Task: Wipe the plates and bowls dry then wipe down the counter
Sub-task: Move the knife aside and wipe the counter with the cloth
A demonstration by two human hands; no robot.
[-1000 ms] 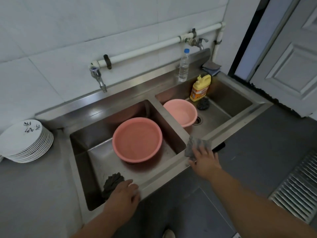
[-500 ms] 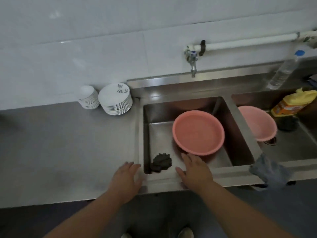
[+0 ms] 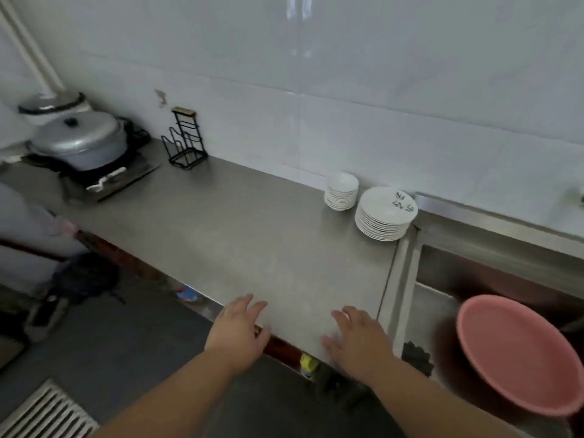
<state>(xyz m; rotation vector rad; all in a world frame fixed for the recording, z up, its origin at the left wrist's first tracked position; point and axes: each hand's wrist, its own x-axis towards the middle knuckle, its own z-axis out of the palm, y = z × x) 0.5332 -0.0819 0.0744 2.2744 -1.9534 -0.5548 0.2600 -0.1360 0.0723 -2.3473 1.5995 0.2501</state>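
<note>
Plates (image 3: 384, 216) and bowls (image 3: 342, 191) stood stacked at the back edge of the surface (image 3: 252, 241): probably stiff, slick, breakable, best gripped by rims. Left hand (image 3: 238, 333) and right hand (image 3: 357, 339) were open, empty.

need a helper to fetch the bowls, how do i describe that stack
On the steel counter, against the white tiled wall left of the sink, stand two white stacks. The stack of bowls is the left, narrower one; the stack of plates beside it has dark writing on top.
</note>
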